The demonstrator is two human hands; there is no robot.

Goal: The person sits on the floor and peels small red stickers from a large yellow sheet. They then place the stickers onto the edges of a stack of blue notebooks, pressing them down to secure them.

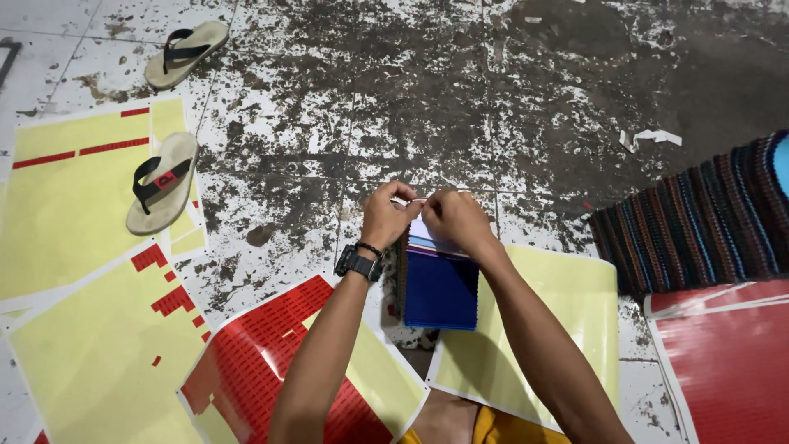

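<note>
Swatch book (440, 288) — rectangular stack of coloured sheets, blue on top — lies on the worn, flaking floor (460, 99), long axis pointing away from the person. Left hand (386, 215) and right hand (454, 218) pinch its far edge together — the item gripped is hidden by fingers.

Floor (509, 99): white tiles, heavily stained with dark patches, paint mostly worn off. Two beige sandals with black straps lie at upper left, one (186, 53) near top edge, other (162, 182) resting partly on pale yellow sheet (74, 197) (sheet has few red strips left). More yellow sheets with red stickers (263, 353) in lower left and centre. Another yellow sheet (567, 329) lower right of centre. Red sheets (727, 362) at right edge. Striped dark cloth (699, 226) at right. Small white paper scraps (653, 137) upper right. Stack of coloured swatches (440, 288), blue on top, lies at centre.
</note>
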